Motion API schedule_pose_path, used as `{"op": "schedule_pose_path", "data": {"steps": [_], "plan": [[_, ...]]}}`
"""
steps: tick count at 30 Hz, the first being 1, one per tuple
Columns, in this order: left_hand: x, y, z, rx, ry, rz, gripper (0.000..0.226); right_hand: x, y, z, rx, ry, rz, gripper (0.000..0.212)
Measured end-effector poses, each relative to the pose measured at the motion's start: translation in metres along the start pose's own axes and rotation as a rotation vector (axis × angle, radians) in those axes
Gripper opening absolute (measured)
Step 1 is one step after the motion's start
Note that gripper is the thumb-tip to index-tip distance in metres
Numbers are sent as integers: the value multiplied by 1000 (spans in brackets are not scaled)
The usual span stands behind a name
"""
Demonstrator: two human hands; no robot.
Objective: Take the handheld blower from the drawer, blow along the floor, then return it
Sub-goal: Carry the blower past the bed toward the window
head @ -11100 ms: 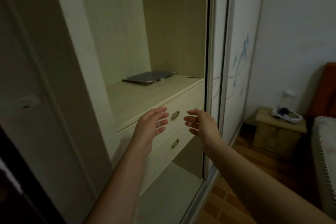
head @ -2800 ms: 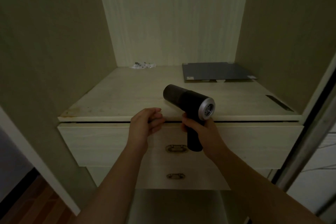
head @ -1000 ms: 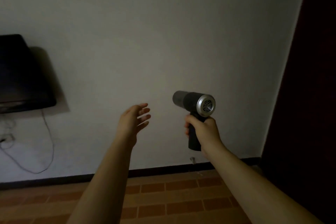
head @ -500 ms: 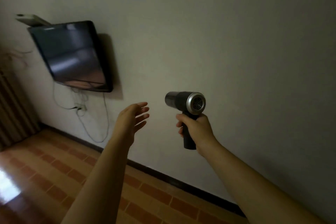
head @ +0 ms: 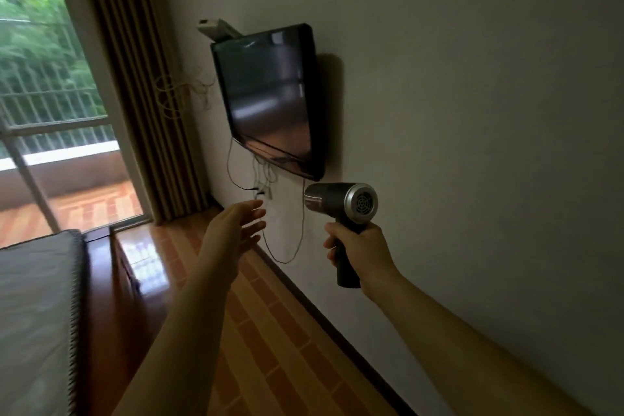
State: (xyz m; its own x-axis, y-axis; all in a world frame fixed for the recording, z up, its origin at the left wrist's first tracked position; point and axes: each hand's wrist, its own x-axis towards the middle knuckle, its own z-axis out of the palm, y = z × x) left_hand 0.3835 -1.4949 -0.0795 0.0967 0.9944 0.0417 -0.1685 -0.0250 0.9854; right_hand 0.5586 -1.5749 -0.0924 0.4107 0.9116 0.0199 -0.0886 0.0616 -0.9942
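Note:
The handheld blower (head: 341, 203) is dark with a silver rear grille and a black handle. My right hand (head: 358, 248) grips its handle and holds it upright at chest height, the nozzle pointing left along the wall. My left hand (head: 236, 230) hovers to the left of the blower with the fingers spread and nothing in it. The tiled floor (head: 270, 331) runs below both arms. The drawer is out of view.
A wall-mounted television (head: 273, 98) hangs ahead with cables (head: 283, 246) dangling to the skirting board. A bed (head: 37, 314) with a wooden frame fills the lower left. A striped curtain (head: 135, 84) and a glass balcony door (head: 50, 111) stand at the far left.
My view has swung left along the wall, bringing the curtain, balcony door and bed into sight. The blower stays in my right hand and my left hand stays spread.

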Motion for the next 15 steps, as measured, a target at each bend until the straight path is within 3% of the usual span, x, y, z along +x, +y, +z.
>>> {"op": "schedule_pose_path", "data": {"steps": [9,15], "plan": [[162,6,-36,73,154,19,17,171,10,97,-6,-133,-12,17],[261,6,-68,64,227,30,18,274,20,159,-34,-253,-25,12]]}}
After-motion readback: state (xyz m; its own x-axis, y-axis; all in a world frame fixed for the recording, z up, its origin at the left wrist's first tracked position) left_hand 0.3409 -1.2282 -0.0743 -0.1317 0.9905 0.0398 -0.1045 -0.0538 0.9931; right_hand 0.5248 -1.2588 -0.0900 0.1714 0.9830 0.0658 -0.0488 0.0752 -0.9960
